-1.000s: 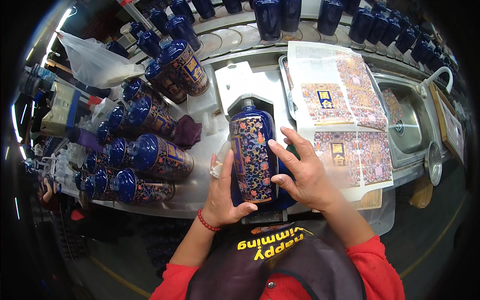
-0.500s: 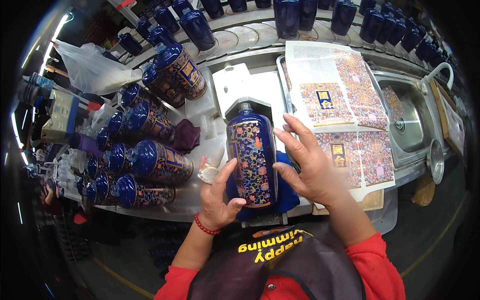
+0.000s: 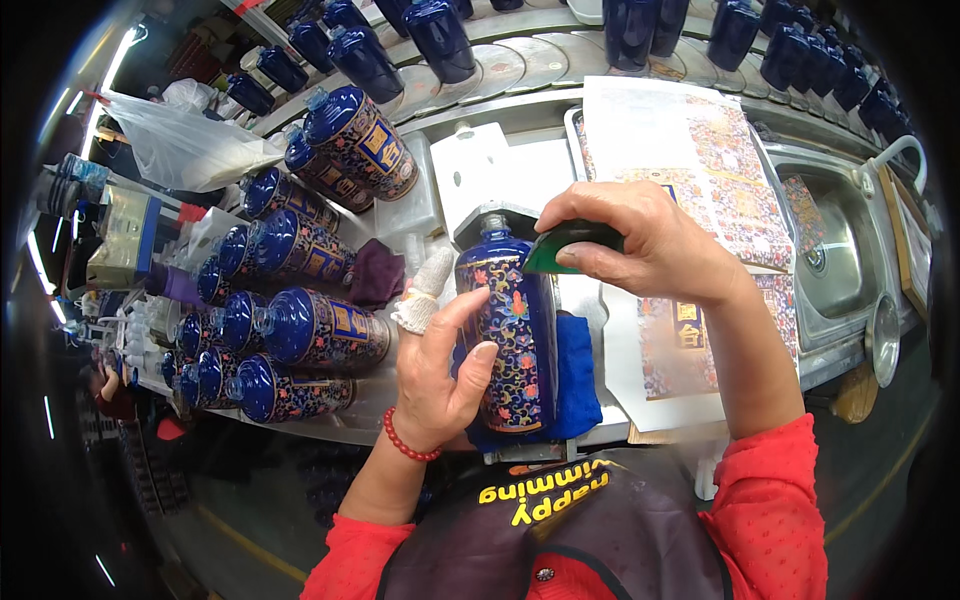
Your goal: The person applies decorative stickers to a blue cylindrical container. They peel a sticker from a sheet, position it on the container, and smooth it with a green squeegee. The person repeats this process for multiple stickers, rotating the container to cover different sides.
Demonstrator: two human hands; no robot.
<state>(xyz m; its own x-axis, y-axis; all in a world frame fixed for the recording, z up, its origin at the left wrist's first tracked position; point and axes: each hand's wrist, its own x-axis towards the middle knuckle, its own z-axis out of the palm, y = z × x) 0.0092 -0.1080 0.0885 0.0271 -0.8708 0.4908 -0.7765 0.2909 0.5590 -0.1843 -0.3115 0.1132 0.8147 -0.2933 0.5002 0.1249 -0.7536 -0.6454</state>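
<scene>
A dark blue glass bottle (image 3: pixel 512 345) with a colourful floral pattern stands tilted on a cradle, with a blue cloth (image 3: pixel 576 370) under it. My left hand (image 3: pixel 432 375) lies against the bottle's left side, fingers apart, two fingertips touching the pattern. One of its fingers wears a white wrapping, and a red bead bracelet circles the wrist. Pinched in my right hand (image 3: pixel 645 240) is a dark green scraper (image 3: pixel 582 236), its edge at the bottle's right shoulder. Part of the bottle's left side is hidden by my left hand.
Several patterned bottles (image 3: pixel 322 330) lie stacked at the left beside a purple cloth (image 3: pixel 377 272). Sheets of floral decals (image 3: pixel 640 125) cover the right of the bench, next to a steel sink (image 3: pixel 828 235). Plain blue bottles (image 3: pixel 440 40) ride a curved conveyor (image 3: pixel 520 68) at the back.
My right hand has moved up, now with the green scraper plainly visible in it at the bottle's shoulder. My left hand has moved slightly up onto the pattern. Conveyor bottles have shifted right.
</scene>
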